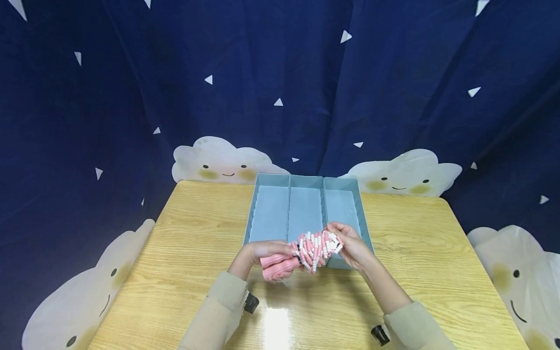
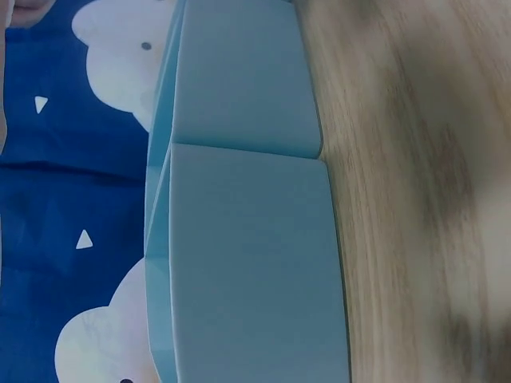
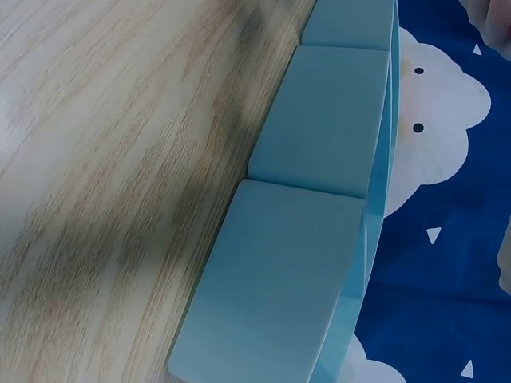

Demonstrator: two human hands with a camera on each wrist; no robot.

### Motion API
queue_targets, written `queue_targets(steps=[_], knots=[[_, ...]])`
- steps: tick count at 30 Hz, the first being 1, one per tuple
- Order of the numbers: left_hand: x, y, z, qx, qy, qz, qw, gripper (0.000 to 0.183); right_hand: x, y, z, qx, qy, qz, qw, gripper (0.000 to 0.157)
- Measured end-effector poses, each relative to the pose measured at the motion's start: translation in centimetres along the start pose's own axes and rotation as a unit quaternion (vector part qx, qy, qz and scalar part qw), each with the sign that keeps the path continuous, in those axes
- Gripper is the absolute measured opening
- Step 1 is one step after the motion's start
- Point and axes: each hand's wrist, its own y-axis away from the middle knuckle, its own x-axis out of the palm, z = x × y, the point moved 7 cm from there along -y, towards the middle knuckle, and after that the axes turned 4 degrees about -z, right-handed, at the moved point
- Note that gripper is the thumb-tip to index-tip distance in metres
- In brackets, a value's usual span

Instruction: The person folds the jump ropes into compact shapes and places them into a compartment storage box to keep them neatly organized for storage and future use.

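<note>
A beaded jump rope [image 1: 316, 249], pink and white, hangs bundled between both hands above the front of the blue bins. Its two pink handles [image 1: 280, 266] lie side by side in my left hand [image 1: 268, 249], whose fingers grip them from the left. At the other end of the bundle, my right hand [image 1: 353, 247] pinches the looped beads. Part of the fingers on each hand is hidden by the rope and handles. In the wrist views only slivers of hand show at the edges, and the rope cannot be made out there.
Three light blue bins [image 1: 268, 204] stand side by side on the wooden table [image 1: 205, 218]. Their front walls [image 2: 251, 255] show close up in both wrist views. Behind the table hangs a dark blue curtain [image 1: 245, 116] with white clouds and triangles.
</note>
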Motion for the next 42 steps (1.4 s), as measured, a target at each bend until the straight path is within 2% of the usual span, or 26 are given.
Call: queue_targets(steps=[6, 9, 13, 16, 20, 23, 27, 31, 36, 39, 42], knots=[[0.1, 0.1, 0.0, 0.001, 0.005, 0.003, 1.0, 0.042, 0.3, 0.4, -0.2, -0.003, -0.031, -0.01, 0.999, 0.014], [-0.4, 0.0, 0.4, 0.0, -0.01, -0.02, 0.9998, 0.046, 0.5, 0.6, -0.4, 0.007, -0.065, -0.012, 0.998, 0.014], [-1.1, 0.0, 0.8, -0.001, -0.025, -0.046, 0.9986, 0.049, 0.5, 0.9, -0.4, 0.015, -0.069, -0.025, 0.997, 0.011], [-1.2, 0.0, 0.9, 0.002, -0.029, -0.043, 0.9986, 0.051, 0.3, 1.0, -0.2, 0.004, -0.037, -0.036, 0.999, 0.011], [-1.1, 0.0, 0.6, 0.004, -0.02, -0.046, 0.9987, 0.044, 0.2, 1.2, 0.2, -0.011, 0.01, -0.036, 0.999, 0.015], [-0.8, 0.2, 0.1, 0.012, -0.019, -0.05, 0.9985, 0.038, 0.0, 1.5, 0.6, -0.019, 0.056, -0.026, 0.998, 0.018], [-0.4, 0.4, -0.3, 0.027, -0.031, -0.041, 0.9983, 0.042, -0.2, 1.8, 1.2, -0.031, 0.126, 0.002, 0.992, 0.02], [-0.8, 0.4, 0.1, 0.019, -0.028, -0.044, 0.9985, 0.044, 0.1, 2.2, 1.8, -0.041, 0.185, 0.06, 0.98, 0.027], [-1.2, 0.4, 0.5, 0.023, -0.028, -0.037, 0.9986, 0.05, 0.0, 2.8, 2.1, -0.021, 0.26, 0.11, 0.959, 0.04], [-1.2, 0.4, 0.4, 0.033, -0.031, -0.027, 0.9986, 0.052, 0.1, 3.0, 2.4, -0.014, 0.321, 0.13, 0.938, 0.042], [-1.2, 0.4, 0.5, 0.033, -0.033, -0.026, 0.9986, 0.051, 0.5, 3.2, 2.8, -0.027, 0.393, 0.151, 0.907, 0.044]])
